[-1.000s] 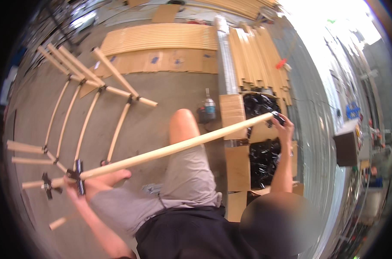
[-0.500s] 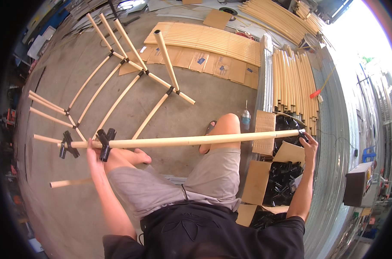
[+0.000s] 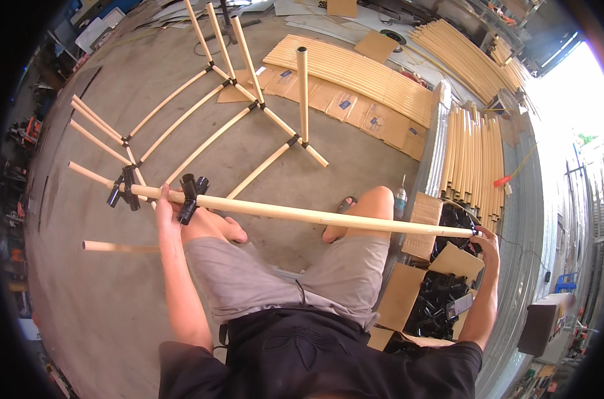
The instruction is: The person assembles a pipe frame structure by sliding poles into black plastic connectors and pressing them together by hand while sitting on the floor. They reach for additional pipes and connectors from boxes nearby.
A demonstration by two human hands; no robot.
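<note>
A long cream pipe (image 3: pixel 302 214) spans the space above my thighs, its left end higher in view than its right. My left hand (image 3: pixel 169 205) is closed around it near the left end. Two black pipe joints are on the pipe: one black joint (image 3: pixel 190 199) just right of that hand, another black joint (image 3: pixel 126 189) left of it. At the far right end, my right hand (image 3: pixel 486 242) grips a small black fitting (image 3: pixel 476 231), mostly covered by the fingers. Beyond stands a frame of similar pipes (image 3: pixel 212 151) linked by black joints.
Cartons of black joints (image 3: pixel 441 299) stand by my right arm. A bundle of cream pipes (image 3: pixel 473 163) lies past them; more pipes (image 3: pixel 348 76) rest on flattened cardboard (image 3: pixel 315 96). A small bottle (image 3: pixel 400 199) stands near my right knee. Metal profiles (image 3: pixel 514 266) run along the right.
The pipe has tilted: its left end rose in view and its right end dropped, with both hands still on it. The whole view has also shifted, moving the standing frame rightward.
</note>
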